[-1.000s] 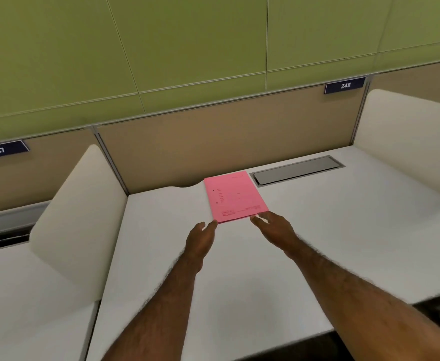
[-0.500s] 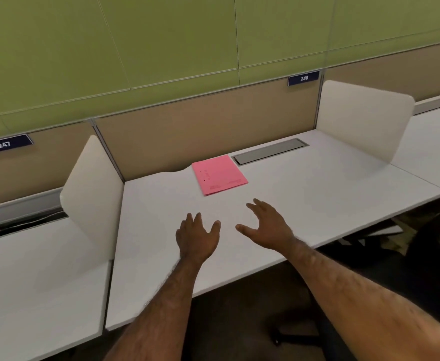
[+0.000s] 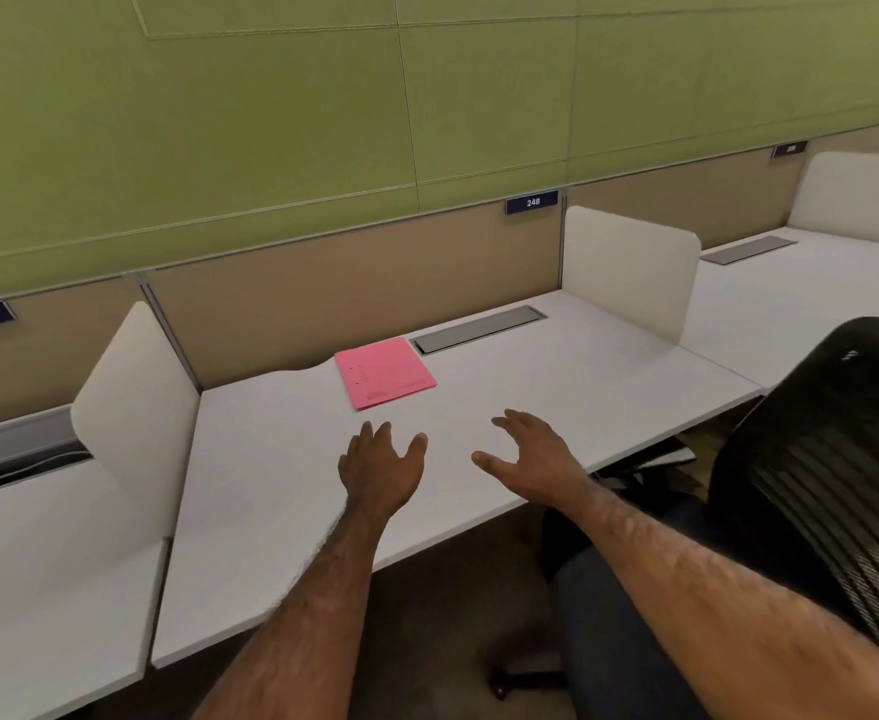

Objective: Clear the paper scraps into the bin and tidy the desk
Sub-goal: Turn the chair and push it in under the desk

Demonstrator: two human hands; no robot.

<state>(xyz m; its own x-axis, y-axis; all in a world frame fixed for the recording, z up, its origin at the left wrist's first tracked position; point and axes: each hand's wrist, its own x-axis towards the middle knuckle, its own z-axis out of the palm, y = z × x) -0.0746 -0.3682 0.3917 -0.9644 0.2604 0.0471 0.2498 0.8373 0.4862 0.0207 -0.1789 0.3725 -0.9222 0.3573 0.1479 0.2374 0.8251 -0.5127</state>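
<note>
Beyond both sets of fingertips, toward the back of the white desk (image 3: 556, 387): a pink folder (image 3: 384, 372), flat on the surface, thin, rectangular, with faint small print near its spine side and along its near edge, too blurred to read. Looked like a few sheets or a card cover stacked flush, corners square, near edge slightly lifted in layers. Long axis ran away from the hands toward the tan back panel (image 3: 323, 298), turned a little so the far end leaned left; short near edge faced the hands. Lay ahead of the left hand (image 3: 381, 467), almost in line with it, and ahead and to the left of the right hand (image 3: 533, 462); near but apart from both, touching neither. Just right of its far corner, a grey cable hatch (image 3: 479, 330) set into the desk.

Left hand held palm down over the desk, fingers loosely spread, gripping nothing. Right hand likewise empty, fingers splayed and slightly curled, thumb pointing toward the left hand. Right of the right forearm, a black mesh chair (image 3: 832, 459).
</note>
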